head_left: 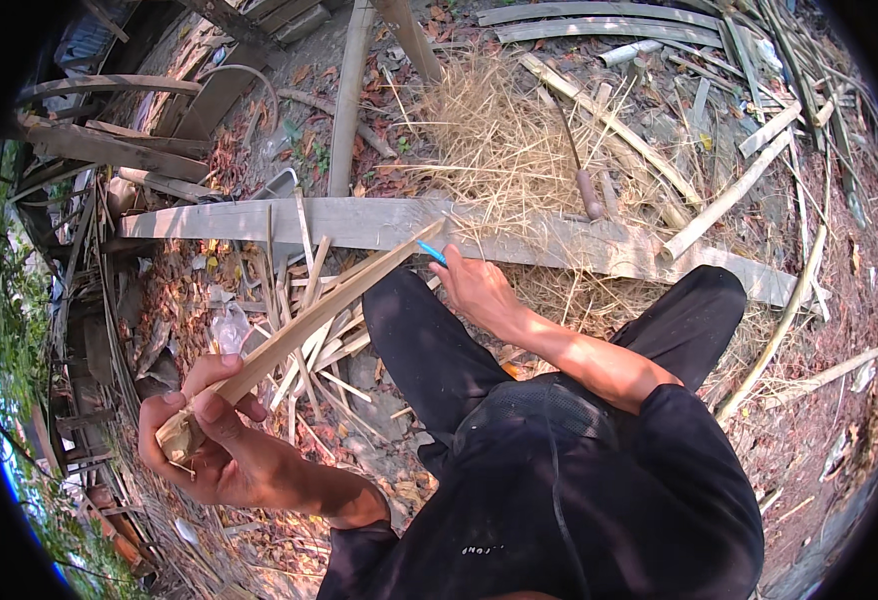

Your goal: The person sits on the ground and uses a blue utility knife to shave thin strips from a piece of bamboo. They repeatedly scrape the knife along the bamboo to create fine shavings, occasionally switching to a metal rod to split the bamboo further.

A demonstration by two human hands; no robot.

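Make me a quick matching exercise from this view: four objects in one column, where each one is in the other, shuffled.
Column 1
1. bamboo strip
2. slim blue tool
3. curved-bladed knife
4. clear plastic bag

Column 2
A. lying by the straw-coloured shavings, brown handle nearest the person
B. on the littered ground, left of the trousers
C. gripped in the left hand
D. held in the right hand

Pairs: 1-C, 2-D, 3-A, 4-B

Outdoor site. Ground [844,325]: brown earth with scattered dry leaves [227,168]. At 9 o'clock: green foliage [4,260]. At 10 o'clock: weathered planks [119,148]. At 1 o'clock: long gray boards [609,24]. Lighting: daylight, dappled sun and shade.
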